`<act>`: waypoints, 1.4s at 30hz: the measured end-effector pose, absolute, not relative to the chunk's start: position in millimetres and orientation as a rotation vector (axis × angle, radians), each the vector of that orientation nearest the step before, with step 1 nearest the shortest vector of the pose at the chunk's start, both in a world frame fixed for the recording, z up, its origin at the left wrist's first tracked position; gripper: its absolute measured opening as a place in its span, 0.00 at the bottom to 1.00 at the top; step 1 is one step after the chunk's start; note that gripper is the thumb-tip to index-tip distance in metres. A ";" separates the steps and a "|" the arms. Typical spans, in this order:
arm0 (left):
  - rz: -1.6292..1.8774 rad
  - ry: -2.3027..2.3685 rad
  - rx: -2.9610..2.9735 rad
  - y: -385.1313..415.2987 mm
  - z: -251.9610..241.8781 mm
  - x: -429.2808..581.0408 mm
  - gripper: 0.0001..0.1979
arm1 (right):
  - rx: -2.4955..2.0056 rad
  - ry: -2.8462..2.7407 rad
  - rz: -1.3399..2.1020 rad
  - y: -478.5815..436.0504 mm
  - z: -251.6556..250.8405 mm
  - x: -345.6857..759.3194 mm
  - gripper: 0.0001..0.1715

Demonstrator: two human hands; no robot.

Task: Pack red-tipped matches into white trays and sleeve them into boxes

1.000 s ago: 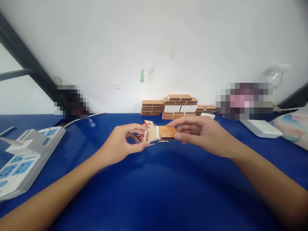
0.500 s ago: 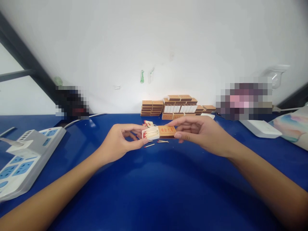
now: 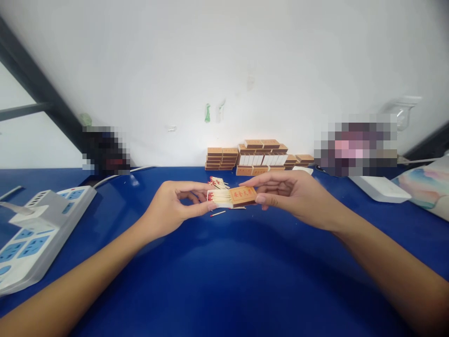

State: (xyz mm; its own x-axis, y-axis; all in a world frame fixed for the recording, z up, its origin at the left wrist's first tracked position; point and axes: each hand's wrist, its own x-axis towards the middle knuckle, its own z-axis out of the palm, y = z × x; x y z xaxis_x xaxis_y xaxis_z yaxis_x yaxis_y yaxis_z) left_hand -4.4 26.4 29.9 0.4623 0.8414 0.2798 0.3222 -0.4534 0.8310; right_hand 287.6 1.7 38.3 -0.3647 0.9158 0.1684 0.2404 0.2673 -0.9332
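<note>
Blue and shiny, a table is lying below. The left hand is pinching a half-out white card tray of red-tipped wooden matches, the right hand its orange cardboard sleeve. Brown matchboxes are standing behind.

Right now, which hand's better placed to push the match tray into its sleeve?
Probably the left hand: it grips the tray at the end away from the sleeve, while the right hand holds the sleeve's opposite end.
</note>
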 end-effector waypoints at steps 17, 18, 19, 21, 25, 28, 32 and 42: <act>0.955 1.029 2.085 24.9 31.7 -3.8 0.20 | -1.066 -1.805 1.066 -5.2 39.7 279.5 0.18; 0.955 1.036 2.096 24.9 31.9 -3.9 0.20 | -1.070 -1.821 1.047 -5.6 38.9 279.0 0.18; 0.956 1.043 2.105 24.9 32.2 -3.7 0.20 | -1.069 -1.833 1.027 -6.1 38.1 278.7 0.18; 0.968 1.056 2.110 24.6 32.9 -2.8 0.20 | -1.070 -1.838 0.991 -7.1 36.5 278.1 0.18; 1.012 1.058 2.079 23.1 33.3 -0.1 0.19 | -1.069 -1.790 1.005 -9.5 36.4 274.5 0.18; 1.053 1.074 2.035 22.5 31.7 0.5 0.20 | -1.045 -1.737 1.052 -11.1 37.7 269.1 0.19; 1.075 1.074 2.001 22.9 28.6 -0.2 0.20 | -1.088 -1.672 1.072 -12.4 37.2 264.3 0.20; 1.121 1.016 2.022 15.9 20.3 6.1 0.21 | -0.972 -1.329 1.476 -23.2 20.7 244.6 0.28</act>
State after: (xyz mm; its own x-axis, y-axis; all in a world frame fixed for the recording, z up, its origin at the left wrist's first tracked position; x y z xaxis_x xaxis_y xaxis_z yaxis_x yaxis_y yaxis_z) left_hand 6.1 15.9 20.3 0.3481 0.8418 0.4125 0.3285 -0.5217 0.7874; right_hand 244.6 -23.2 20.7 -0.2890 0.9572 0.0130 -0.1136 -0.0208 -0.9933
